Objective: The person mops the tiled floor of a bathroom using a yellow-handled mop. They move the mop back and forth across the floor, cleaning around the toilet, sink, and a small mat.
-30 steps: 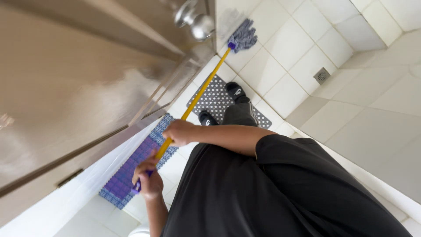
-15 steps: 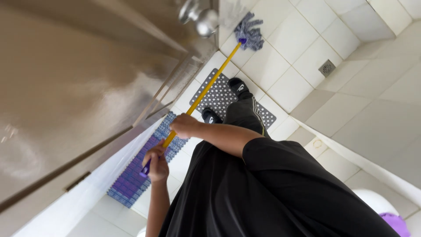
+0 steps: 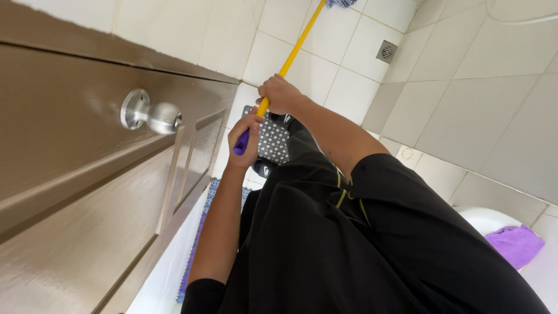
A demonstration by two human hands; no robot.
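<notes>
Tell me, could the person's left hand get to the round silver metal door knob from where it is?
Probably yes: the left hand grips the purple end of the yellow mop handle, and nothing blocks the door knob.

Left hand point(image 3: 247, 135) curled shut at frame centre, forearm running down to lower left; right hand point(image 3: 279, 95) fisted just above, arm bent toward centre right.

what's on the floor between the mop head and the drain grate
Nothing: in the head view only bare white floor tile separates the mop head, at the top edge, from the square metal drain grate. Both hands, right and left, grip the yellow mop handle.
</notes>
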